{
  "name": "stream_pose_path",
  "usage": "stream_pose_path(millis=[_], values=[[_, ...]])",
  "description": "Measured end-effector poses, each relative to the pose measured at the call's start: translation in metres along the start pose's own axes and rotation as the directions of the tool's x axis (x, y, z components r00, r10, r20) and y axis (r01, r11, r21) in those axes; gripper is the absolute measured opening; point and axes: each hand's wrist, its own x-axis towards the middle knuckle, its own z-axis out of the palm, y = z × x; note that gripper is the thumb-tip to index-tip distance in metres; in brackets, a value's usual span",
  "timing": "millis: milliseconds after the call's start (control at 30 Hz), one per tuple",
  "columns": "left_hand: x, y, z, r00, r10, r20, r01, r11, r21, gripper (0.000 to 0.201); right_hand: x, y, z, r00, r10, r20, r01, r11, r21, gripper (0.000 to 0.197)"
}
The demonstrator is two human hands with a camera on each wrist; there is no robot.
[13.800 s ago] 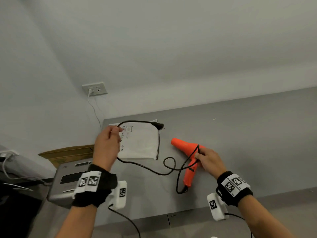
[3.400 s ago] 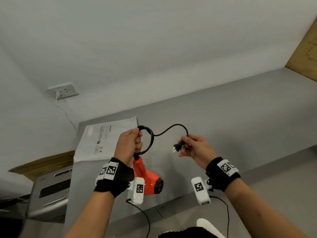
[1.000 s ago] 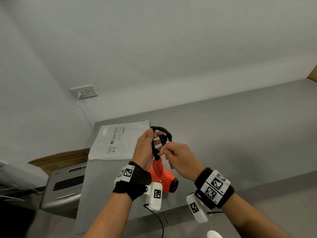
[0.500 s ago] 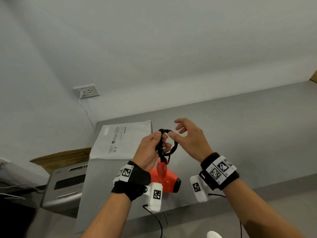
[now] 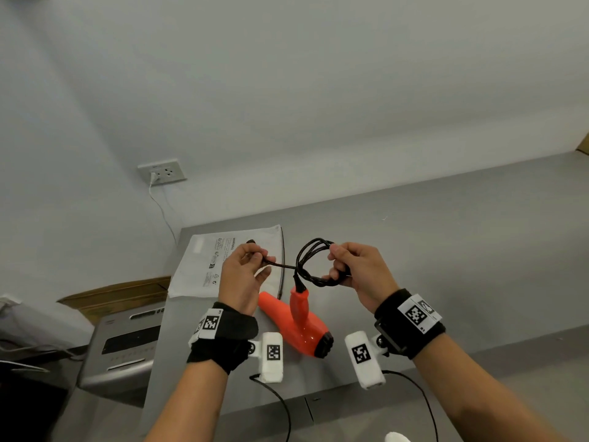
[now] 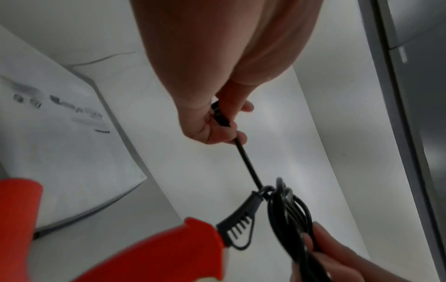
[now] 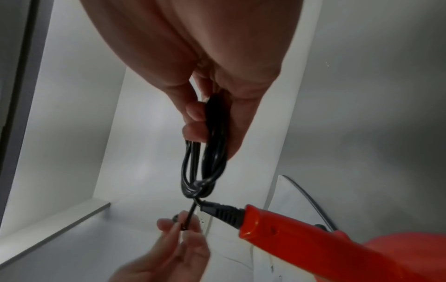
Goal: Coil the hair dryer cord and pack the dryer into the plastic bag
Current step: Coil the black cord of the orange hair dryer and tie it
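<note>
The orange hair dryer (image 5: 298, 323) rests on the grey table (image 5: 462, 250), handle up, its black cord wound into a coil (image 5: 314, 261). My right hand (image 5: 353, 271) grips the right side of that coil (image 7: 212, 133). My left hand (image 5: 247, 271) pinches the plug end of the cord (image 6: 220, 116) and holds it taut out to the left, where it is tied around the coil (image 6: 287, 206) by the strain relief (image 7: 222, 210). The white plastic bag (image 5: 223, 260) lies flat on the table behind my left hand.
A grey machine (image 5: 122, 349) stands left of the table, with a cardboard box (image 5: 118, 295) behind it. A wall socket (image 5: 162, 172) with a white wire plugged in sits on the wall. The table's front edge (image 5: 318, 400) runs just below the dryer.
The coil has passed from my left hand to my right. My left hand now pulls the plug end out to the left, tightening it round the coil.
</note>
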Motion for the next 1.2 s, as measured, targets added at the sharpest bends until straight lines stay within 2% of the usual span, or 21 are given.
stream_pose_path(millis=[100, 167, 200, 267, 367, 433, 500, 567, 633, 700, 767, 800, 867, 933, 1000, 1100, 1200], values=[[-0.004, 0.000, 0.005, 0.990, 0.131, 0.046, -0.136, 0.980, 0.147, 0.024, 0.001, 0.002, 0.001, 0.998, -0.003, -0.067, -0.003, 0.997, -0.075, 0.021], [-0.008, 0.004, 0.008, 0.972, 0.192, 0.134, -0.222, 0.940, 0.258, 0.031, 0.001, 0.002, 0.002, 0.996, -0.030, -0.087, 0.017, 0.988, -0.156, 0.022], [-0.011, 0.008, 0.011, 0.963, 0.195, 0.185, -0.247, 0.916, 0.317, 0.032, 0.002, 0.001, 0.004, 0.995, -0.055, -0.087, 0.037, 0.980, -0.195, 0.022], [-0.016, 0.018, 0.016, 0.950, 0.159, 0.269, -0.270, 0.850, 0.452, 0.021, 0.002, -0.002, 0.006, 0.990, -0.117, -0.080, 0.091, 0.957, -0.274, 0.022], [-0.020, 0.023, 0.022, 0.934, 0.133, 0.332, -0.326, 0.699, 0.637, 0.005, 0.001, -0.009, 0.011, 0.973, -0.221, -0.061, 0.179, 0.900, -0.399, 0.022], [-0.020, 0.020, 0.024, 0.926, 0.130, 0.354, -0.362, 0.569, 0.738, 0.009, 0.001, -0.012, 0.014, 0.959, -0.281, -0.045, 0.229, 0.856, -0.463, 0.022], [-0.020, 0.016, 0.027, 0.926, 0.077, 0.370, -0.350, 0.541, 0.764, 0.013, 0.000, -0.013, 0.016, 0.939, -0.342, -0.024, 0.282, 0.808, -0.517, 0.021], [-0.020, 0.014, 0.031, 0.933, 0.065, 0.354, -0.330, 0.546, 0.770, 0.025, -0.004, -0.015, 0.018, 0.923, -0.384, 0.018, 0.334, 0.779, -0.530, 0.018], [-0.021, 0.012, 0.039, 0.954, 0.132, 0.270, -0.295, 0.571, 0.766, 0.037, -0.009, -0.014, 0.022, 0.918, -0.388, 0.077, 0.368, 0.767, -0.526, 0.015], [-0.025, 0.009, 0.048, 0.968, 0.178, 0.176, -0.250, 0.656, 0.712, 0.035, -0.012, -0.011, 0.026, 0.922, -0.371, 0.106, 0.371, 0.774, -0.513, 0.013], [-0.029, 0.006, 0.054, 0.988, 0.115, 0.104, -0.155, 0.787, 0.597, 0.026, -0.012, -0.008, 0.024, 0.927, -0.361, 0.103, 0.362, 0.787, -0.500, 0.013], [-0.030, 0.004, 0.055, 0.993, 0.045, 0.108, -0.096, 0.842, 0.531, 0.031, -0.012, -0.007, 0.021, 0.926, -0.363, 0.104, 0.364, 0.786, -0.501, 0.013], [-0.027, 0.001, 0.054, 0.978, -0.057, 0.200, -0.047, 0.877, 0.479, 0.039, -0.015, -0.006, 0.016, 0.924, -0.360, 0.126, 0.373, 0.787, -0.492, 0.014], [-0.023, 0.002, 0.052, 0.951, -0.081, 0.297, -0.060, 0.898, 0.436, 0.036, -0.018, -0.007, 0.015, 0.924, -0.355, 0.144, 0.380, 0.798, -0.468, 0.012], [-0.020, 0.004, 0.052, 0.937, -0.101, 0.333, -0.008, 0.950, 0.311, 0.032, -0.018, -0.007, 0.015, 0.927, -0.352, 0.129, 0.370, 0.808, -0.459, 0.007], [-0.018, 0.005, 0.052, 0.938, -0.136, 0.319, 0.101, 0.987, 0.122, 0.031, -0.017, -0.005, 0.013, 0.950, -0.298, 0.092, 0.309, 0.859, -0.408, 0.006], [-0.015, 0.001, 0.052, 0.965, -0.134, 0.225, 0.129, 0.991, 0.038, 0.030, -0.020, -0.001, 0.008, 0.969, -0.228, 0.095, 0.247, 0.889, -0.387, 0.008]])
